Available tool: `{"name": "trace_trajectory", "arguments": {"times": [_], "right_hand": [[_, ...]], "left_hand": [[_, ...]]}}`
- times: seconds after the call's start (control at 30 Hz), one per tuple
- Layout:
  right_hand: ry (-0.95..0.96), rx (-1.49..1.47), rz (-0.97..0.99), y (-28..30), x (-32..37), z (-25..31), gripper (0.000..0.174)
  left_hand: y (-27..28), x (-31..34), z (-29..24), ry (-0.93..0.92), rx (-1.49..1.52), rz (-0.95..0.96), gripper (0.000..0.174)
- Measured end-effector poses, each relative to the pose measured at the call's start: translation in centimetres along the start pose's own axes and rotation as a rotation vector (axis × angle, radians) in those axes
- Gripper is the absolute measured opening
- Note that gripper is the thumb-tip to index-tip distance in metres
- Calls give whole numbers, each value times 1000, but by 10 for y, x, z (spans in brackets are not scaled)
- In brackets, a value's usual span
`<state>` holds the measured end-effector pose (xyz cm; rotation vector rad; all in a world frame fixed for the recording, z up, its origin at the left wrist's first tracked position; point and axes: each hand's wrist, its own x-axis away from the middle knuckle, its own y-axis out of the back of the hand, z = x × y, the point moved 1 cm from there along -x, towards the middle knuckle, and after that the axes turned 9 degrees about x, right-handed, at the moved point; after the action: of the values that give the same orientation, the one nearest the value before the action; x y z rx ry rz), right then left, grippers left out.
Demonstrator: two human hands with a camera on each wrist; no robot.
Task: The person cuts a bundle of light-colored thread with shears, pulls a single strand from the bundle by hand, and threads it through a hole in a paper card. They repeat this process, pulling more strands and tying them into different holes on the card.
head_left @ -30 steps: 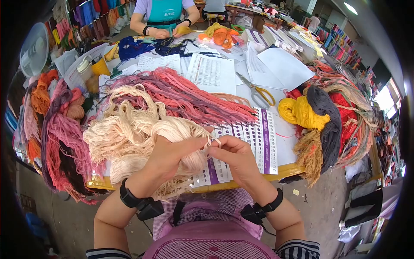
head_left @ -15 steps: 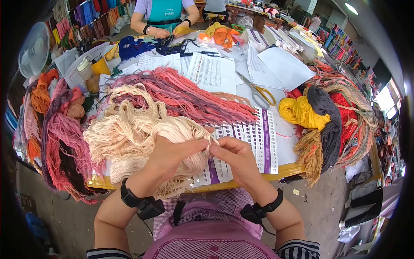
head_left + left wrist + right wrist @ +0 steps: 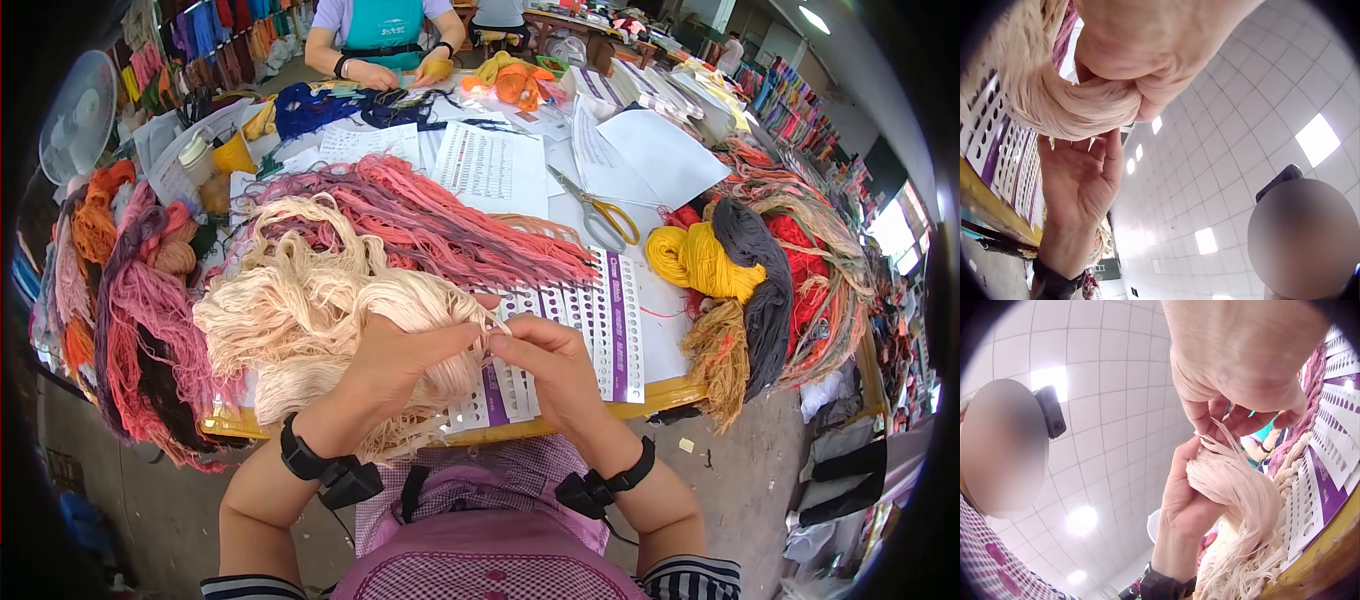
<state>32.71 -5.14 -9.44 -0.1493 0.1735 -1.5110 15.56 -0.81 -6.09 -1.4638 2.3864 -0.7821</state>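
Observation:
A thick hank of cream thread (image 3: pixel 285 320) is heaped on the near left of the table, its end drawn up between the two hands. My left hand (image 3: pixel 400 360) grips this end, thumb on top, as the right wrist view also shows with the bunched strands (image 3: pixel 1229 472). Close against it, my right hand (image 3: pixel 550 365) pinches a few fine strands between thumb and fingers. Beneath both hands lie perforated white and purple thread cards (image 3: pixel 618 340), overlapping in a fan. Pink and mauve threads (image 3: pixel 430 215) run into the holes along their far ends.
Scissors (image 3: pixel 605 218) with yellow handles lie beyond the cards, beside printed sheets (image 3: pixel 490 165). Yellow thread (image 3: pixel 705 262) and dark grey thread (image 3: pixel 760 300) hang over the right edge. Pink hanks (image 3: pixel 150 300) drape at left. Another person (image 3: pixel 385 40) handles thread across the table.
Both my hands stay almost in place, with small finger movements at the strand ends. Across the table, the other person's hand on the yellowish thread has shifted slightly.

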Motion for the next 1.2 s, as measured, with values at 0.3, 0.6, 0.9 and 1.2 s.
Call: {"name": "trace_trajectory", "arguments": {"times": [0.3, 0.6, 0.9, 1.2], "right_hand": [[30, 16, -10, -1, 1, 0, 7], [-183, -427, 57, 7, -5, -4, 18], [-115, -71, 47, -3, -2, -2, 14], [-60, -120, 16, -1, 0, -1, 11]], "left_hand": [[0, -1, 2, -20, -99, 24, 32], [0, -1, 4, 98, 156, -81, 24], [8, 0, 11, -55, -57, -49, 30], [4, -1, 11, -47, -63, -34, 29]]}}
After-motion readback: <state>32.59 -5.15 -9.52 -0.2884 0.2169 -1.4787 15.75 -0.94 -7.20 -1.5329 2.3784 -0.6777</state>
